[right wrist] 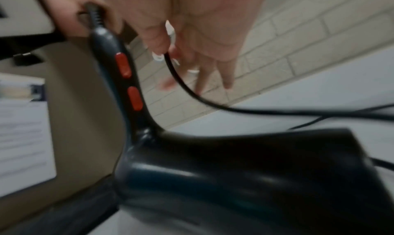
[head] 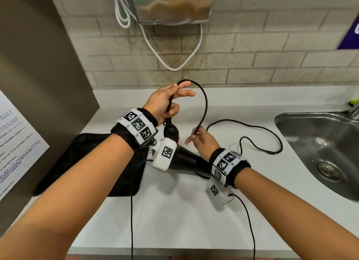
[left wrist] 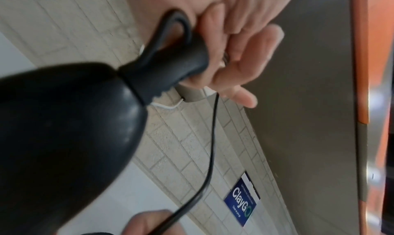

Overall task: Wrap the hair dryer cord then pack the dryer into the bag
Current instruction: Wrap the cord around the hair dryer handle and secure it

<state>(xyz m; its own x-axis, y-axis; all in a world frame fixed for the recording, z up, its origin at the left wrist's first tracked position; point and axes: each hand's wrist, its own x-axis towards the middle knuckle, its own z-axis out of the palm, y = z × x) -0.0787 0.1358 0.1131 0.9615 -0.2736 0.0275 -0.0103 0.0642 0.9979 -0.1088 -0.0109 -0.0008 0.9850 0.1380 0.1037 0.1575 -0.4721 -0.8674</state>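
A black hair dryer (head: 187, 158) lies on the white counter (head: 174, 220), its handle (right wrist: 125, 80) with two red buttons raised toward my left hand (head: 171, 104). That hand grips the cord's ribbed sleeve (left wrist: 170, 65) at the handle end, with two fingers sticking out straight. The black cord (head: 205, 104) arcs up from there and down to my right hand (head: 196, 137), which pinches it between thumb and forefinger. The remaining cord (head: 254, 137) trails in loose curves over the counter. A black bag (head: 66, 158) lies flat at the left, partly under my left forearm.
A steel sink (head: 320, 143) is set into the counter at the right. On the tiled wall hangs a metal unit (head: 172, 5) with a white cable (head: 174, 67) looping below it. A brown panel (head: 38, 65) with a printed sheet (head: 17, 149) stands on the left.
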